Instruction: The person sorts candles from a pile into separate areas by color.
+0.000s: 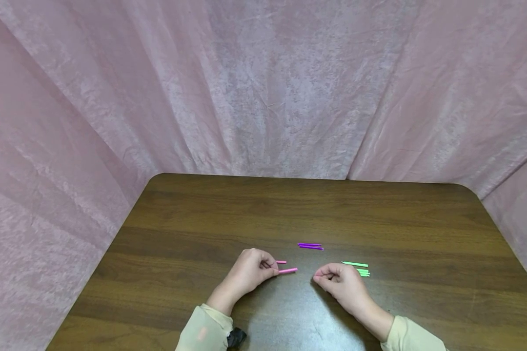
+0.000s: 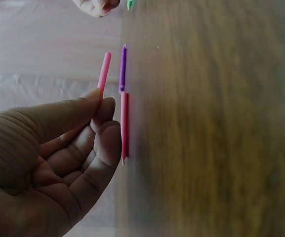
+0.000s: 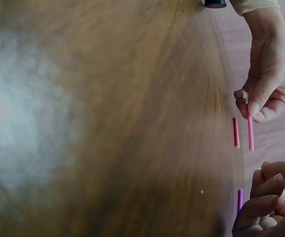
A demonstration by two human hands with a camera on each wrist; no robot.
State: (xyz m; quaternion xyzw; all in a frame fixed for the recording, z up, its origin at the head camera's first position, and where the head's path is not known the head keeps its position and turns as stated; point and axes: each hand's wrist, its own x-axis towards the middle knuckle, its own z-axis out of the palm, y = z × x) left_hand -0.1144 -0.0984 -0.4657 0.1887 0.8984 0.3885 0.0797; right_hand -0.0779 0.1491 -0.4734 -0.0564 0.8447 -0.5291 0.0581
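Observation:
My left hand pinches a thin pink candle between thumb and fingertips, its free end pointing right. A second pink candle lies on the table just beyond those fingers. To the right, my right hand hovers over the table with its fingers curled and thumb close to the index finger; nothing shows between them. Several green candles lie beside and partly behind that hand. Purple candles rest close together farther back, between the two hands.
The brown wooden table has rounded far corners. Pink curtains hang behind it and at both sides. A small black object sits at the left sleeve cuff.

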